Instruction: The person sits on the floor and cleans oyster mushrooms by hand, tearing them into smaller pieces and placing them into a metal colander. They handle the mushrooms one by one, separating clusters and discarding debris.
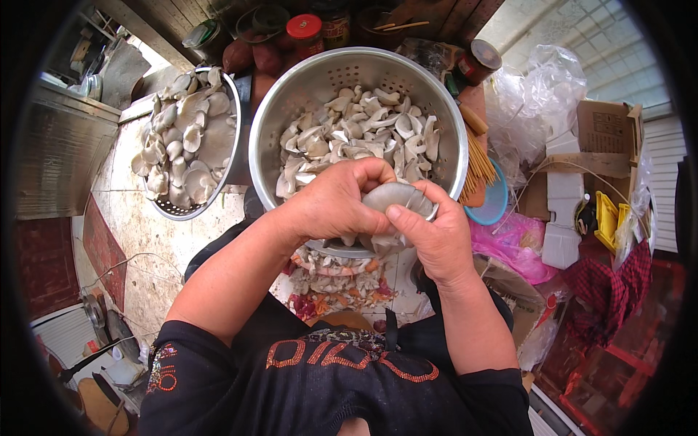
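Observation:
Both my hands grip one grey oyster mushroom point(397, 199) above the near rim of a perforated steel colander point(349, 59). My left hand point(338, 204) pinches its left side between thumb and fingers. On the other side, my right hand point(436, 234) has its thumb pressed on the cap and its fingers around the far edge. Below and beyond the hands, torn oyster mushroom pieces point(354, 131) cover the colander's bottom. A second colander point(238, 114) at the left holds larger whole oyster mushrooms point(182, 136).
Scraps and peelings point(341, 283) lie beneath the near rim. A bundle of wooden skewers point(477, 169) and a blue plastic basin point(491, 199) sit right of the colander. Jars, including a red-lidded one point(304, 27), stand behind it. Plastic bags point(537, 98) and a cardboard box point(608, 131) crowd the right.

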`<move>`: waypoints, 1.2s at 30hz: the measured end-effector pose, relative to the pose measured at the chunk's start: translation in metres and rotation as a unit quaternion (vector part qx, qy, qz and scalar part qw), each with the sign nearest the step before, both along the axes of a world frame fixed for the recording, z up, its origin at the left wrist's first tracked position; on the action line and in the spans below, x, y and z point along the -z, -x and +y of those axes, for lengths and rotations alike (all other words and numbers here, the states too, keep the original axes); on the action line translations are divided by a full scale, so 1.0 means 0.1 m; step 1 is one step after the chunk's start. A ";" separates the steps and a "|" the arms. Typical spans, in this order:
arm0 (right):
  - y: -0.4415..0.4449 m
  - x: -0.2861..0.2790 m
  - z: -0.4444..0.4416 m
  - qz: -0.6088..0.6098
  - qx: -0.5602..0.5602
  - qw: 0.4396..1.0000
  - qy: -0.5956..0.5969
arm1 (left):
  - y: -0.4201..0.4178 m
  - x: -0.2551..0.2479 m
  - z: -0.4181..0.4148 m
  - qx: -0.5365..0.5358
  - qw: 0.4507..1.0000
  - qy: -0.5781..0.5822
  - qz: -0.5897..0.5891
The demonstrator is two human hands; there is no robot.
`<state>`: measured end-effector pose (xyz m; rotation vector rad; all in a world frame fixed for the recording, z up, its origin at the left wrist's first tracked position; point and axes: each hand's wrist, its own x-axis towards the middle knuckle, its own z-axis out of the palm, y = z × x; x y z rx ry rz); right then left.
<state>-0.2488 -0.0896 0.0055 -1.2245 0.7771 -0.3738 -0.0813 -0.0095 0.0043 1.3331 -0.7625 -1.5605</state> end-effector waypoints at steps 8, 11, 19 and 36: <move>0.00 -0.01 0.00 0.010 -0.005 1.000 0.009 | 0.03 -0.01 -0.01 -0.007 0.999 0.045 -0.004; 0.00 -0.01 0.00 0.009 0.001 1.000 0.003 | 0.03 0.00 -0.01 -0.003 0.999 0.043 -0.013; -0.01 0.01 0.01 -0.016 0.038 0.999 0.030 | 0.04 0.05 -0.02 -0.020 0.999 0.038 -0.020; 0.02 -0.01 0.01 -0.045 0.025 0.999 -0.005 | 0.03 0.00 -0.01 -0.041 0.998 0.007 0.042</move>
